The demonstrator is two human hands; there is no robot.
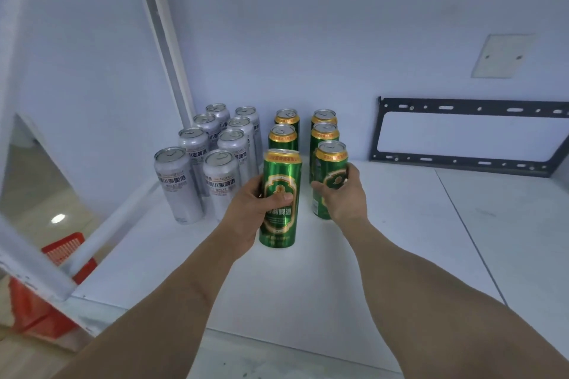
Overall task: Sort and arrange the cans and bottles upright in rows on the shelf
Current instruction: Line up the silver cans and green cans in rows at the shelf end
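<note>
White shelf (354,255) seen from the head camera: left hand (255,209) grips an upright green can (280,197) just before its row, right hand (341,194) wraps the neighbouring row's front can (329,175), silver cans (200,160) leftward.

There is a single view, taken from the person's head and looking forward and down along both forearms onto the white shelf (400,224). It sits close: the left hand (249,203) and right hand (341,194) fill the middle of the frame, with the cans (215,144) just beyond them. The wide lens bends the wall (338,24) behind the hands and the upright post (163,37) to their left.
</note>
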